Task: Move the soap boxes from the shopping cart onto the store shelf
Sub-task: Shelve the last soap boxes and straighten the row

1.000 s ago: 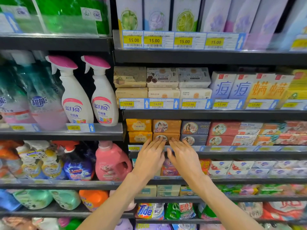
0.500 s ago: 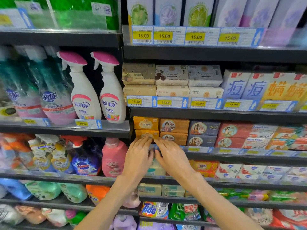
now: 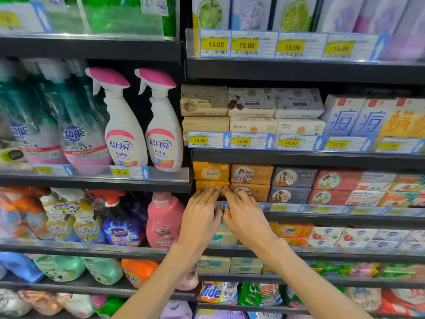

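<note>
Both hands, left (image 3: 200,218) and right (image 3: 245,219), lie side by side, straight fingers pressing the lower yellow soap box (image 3: 210,186). It sits at the shelf (image 3: 345,218) edge, snug under another yellow box (image 3: 211,171).

we see 2 white plastic spray bottles with pink trigger heads (image 3: 142,125) standing side by side on the left bay, and just left of them clear teal-tinted bottles with pink liquid (image 3: 76,139). below these stand a pink plastic jug with a bear on its label (image 3: 164,221) and a dark blue refill pouch (image 3: 122,229). lower still we find mint green pouches (image 3: 80,267) lying tilted and an orange detergent bottle (image 3: 138,269). at the bottom sits a white tide detergent bag (image 3: 218,292) beside a green detergent bag (image 3: 259,294). along the top right run 4 yellow price tags marked 15.00 (image 3: 246,45), with tall pastel cartons showing lime slices (image 3: 294,13) above them.
</note>
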Demonstrator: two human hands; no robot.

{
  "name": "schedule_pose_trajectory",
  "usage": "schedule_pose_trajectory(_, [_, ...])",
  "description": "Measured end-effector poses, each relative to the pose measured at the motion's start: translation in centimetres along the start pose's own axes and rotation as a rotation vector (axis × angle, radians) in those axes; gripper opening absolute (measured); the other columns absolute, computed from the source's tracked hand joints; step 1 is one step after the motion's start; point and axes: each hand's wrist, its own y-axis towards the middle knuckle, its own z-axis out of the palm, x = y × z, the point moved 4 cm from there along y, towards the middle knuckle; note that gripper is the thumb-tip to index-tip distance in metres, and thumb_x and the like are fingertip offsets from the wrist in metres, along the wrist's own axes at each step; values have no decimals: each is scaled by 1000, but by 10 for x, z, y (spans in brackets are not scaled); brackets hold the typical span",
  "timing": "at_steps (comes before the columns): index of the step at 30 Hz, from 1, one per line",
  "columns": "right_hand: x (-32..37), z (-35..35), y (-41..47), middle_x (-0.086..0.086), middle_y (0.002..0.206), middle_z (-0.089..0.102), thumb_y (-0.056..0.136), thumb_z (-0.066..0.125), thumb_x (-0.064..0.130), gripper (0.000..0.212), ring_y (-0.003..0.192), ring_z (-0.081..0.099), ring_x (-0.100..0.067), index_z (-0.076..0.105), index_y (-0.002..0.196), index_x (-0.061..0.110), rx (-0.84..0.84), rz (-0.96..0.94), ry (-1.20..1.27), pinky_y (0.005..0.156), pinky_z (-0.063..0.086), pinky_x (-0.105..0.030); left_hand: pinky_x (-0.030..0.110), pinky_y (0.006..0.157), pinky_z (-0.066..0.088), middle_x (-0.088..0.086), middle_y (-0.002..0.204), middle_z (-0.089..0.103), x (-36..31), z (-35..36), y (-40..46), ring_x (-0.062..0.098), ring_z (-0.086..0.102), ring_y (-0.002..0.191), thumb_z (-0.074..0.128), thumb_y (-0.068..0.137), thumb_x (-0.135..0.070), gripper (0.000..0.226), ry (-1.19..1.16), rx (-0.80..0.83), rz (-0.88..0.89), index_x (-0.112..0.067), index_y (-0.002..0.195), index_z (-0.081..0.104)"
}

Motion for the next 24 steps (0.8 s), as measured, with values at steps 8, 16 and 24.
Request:
schedule_pose_trajectory(8, [4,-11,1,0,137,60,97,51,28,44,123,55,-19,51,139,17,-13,48,92,97,51,-39,30,112,41,4,144,57,-7,-18,-3,17,53,132,60,94,-23,45,-56,-37,-15,-12,137,59])
schedule_pose_trajectory(16, [-1,-45,19,-3,122,64,98,56,21,28,115,55,-21,65,123,12,-312,60,164,93,51,-36,37,113,40,9,133,63,-11,-56,12,25,50,132,53,94,-7,37,155,-268,192,-4,130,61])
schedule_pose_trajectory(24, [-10,-43,29,-6,122,62,98,57,21,28,115,53,-25,63,123,11,-333,65,70,99,48,-41,45,117,29,9,133,58,21,-58,35,31,45,134,51,93,-15,43,375,-310,144,-8,135,55])
